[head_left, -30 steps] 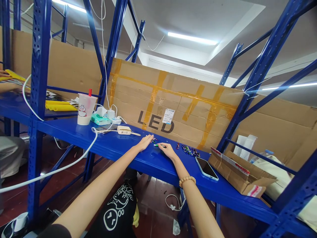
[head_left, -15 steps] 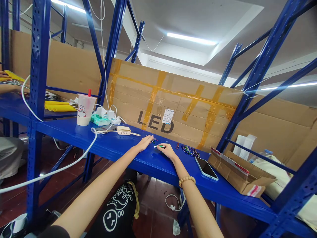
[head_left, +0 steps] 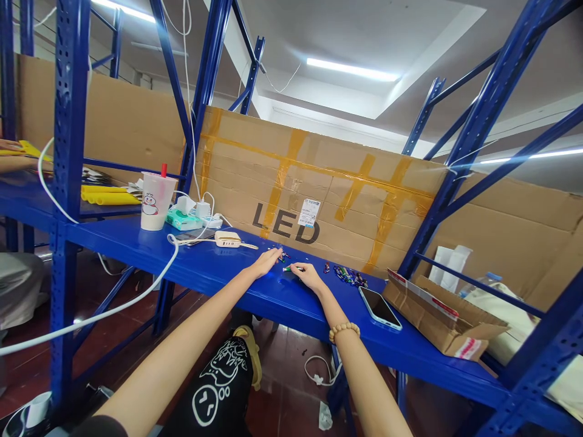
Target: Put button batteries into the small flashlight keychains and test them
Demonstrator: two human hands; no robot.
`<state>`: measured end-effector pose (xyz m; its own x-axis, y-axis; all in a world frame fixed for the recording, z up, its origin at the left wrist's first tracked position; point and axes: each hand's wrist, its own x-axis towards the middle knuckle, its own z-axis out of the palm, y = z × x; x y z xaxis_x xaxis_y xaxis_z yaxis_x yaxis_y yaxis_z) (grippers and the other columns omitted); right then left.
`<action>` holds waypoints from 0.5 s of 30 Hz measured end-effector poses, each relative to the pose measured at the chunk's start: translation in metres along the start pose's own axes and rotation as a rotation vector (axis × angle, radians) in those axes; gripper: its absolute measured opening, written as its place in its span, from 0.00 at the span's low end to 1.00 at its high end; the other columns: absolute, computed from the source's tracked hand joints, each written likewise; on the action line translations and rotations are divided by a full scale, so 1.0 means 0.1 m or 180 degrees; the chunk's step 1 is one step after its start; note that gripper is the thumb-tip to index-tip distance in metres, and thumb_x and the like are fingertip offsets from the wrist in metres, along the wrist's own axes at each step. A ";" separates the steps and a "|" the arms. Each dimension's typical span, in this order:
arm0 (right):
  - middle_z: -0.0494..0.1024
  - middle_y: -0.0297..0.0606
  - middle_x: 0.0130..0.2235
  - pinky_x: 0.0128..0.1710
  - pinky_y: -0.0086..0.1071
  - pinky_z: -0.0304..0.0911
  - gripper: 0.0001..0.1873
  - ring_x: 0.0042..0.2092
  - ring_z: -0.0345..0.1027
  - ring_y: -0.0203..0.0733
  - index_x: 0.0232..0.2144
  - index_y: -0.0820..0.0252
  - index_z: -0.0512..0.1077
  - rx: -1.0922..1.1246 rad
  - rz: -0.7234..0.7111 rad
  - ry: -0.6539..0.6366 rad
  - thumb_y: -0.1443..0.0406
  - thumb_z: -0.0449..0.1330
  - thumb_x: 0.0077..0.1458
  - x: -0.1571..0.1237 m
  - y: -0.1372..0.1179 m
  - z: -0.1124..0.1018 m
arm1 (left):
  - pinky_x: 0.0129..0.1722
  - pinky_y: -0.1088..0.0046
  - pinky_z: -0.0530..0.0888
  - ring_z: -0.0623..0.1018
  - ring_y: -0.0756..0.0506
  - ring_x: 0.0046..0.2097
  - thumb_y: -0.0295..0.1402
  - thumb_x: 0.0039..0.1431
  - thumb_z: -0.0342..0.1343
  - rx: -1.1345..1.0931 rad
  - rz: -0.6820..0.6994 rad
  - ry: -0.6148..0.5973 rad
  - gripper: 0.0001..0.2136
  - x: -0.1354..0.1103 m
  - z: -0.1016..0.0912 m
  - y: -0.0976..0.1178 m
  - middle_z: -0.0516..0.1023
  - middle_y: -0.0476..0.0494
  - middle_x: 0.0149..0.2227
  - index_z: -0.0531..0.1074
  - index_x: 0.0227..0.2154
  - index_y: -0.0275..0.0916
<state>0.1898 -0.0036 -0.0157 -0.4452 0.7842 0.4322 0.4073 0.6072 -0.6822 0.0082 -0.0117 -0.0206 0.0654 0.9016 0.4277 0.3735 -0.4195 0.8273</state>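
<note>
My left hand (head_left: 266,263) rests palm-down on the blue steel shelf (head_left: 218,267), its fingertips close to a few tiny coloured parts (head_left: 280,255). My right hand (head_left: 308,276) lies just to the right, with its fingertips at the end of a small green-and-black item (head_left: 291,268). I cannot tell whether those fingers grip it. Farther right, a small dark part (head_left: 327,267) stands apart from a cluster of small blue, green and red pieces (head_left: 348,276). A beaded bracelet (head_left: 344,330) circles my right wrist.
A smartphone (head_left: 379,308) and a low cardboard box (head_left: 437,318) lie to the right. To the left stand a plastic cup with a red straw (head_left: 157,200), a tissue pack (head_left: 183,220) and a corded charger (head_left: 227,239). Blue rack uprights (head_left: 68,182) and a taped cardboard sheet (head_left: 314,182) frame the shelf.
My hands have barely moved, and the small green-and-black item stays between them. The view has shifted only slightly.
</note>
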 end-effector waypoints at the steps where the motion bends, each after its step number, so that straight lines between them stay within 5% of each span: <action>1: 0.74 0.37 0.27 0.27 0.28 0.55 0.29 0.27 0.59 0.34 0.29 0.66 0.77 -0.0010 0.0009 0.0001 0.45 0.54 0.43 0.00 0.00 0.00 | 0.39 0.69 0.68 0.71 0.46 0.33 0.49 0.57 0.37 -0.0001 0.0000 -0.0006 0.21 0.00 0.00 0.00 0.71 0.45 0.28 0.69 0.28 0.38; 15: 0.58 0.28 0.16 0.21 0.27 0.46 0.31 0.21 0.47 0.30 0.24 0.66 0.75 -0.0140 0.0190 0.0041 0.42 0.53 0.42 -0.02 -0.02 -0.02 | 0.41 0.69 0.67 0.71 0.46 0.35 0.51 0.57 0.36 0.0054 0.0034 -0.0091 0.24 -0.01 -0.02 0.00 0.71 0.45 0.29 0.69 0.28 0.38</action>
<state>0.1913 -0.0060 -0.0145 -0.4088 0.8206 0.3994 0.4675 0.5641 -0.6806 0.0063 -0.0132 -0.0201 0.0958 0.8998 0.4256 0.3882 -0.4275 0.8164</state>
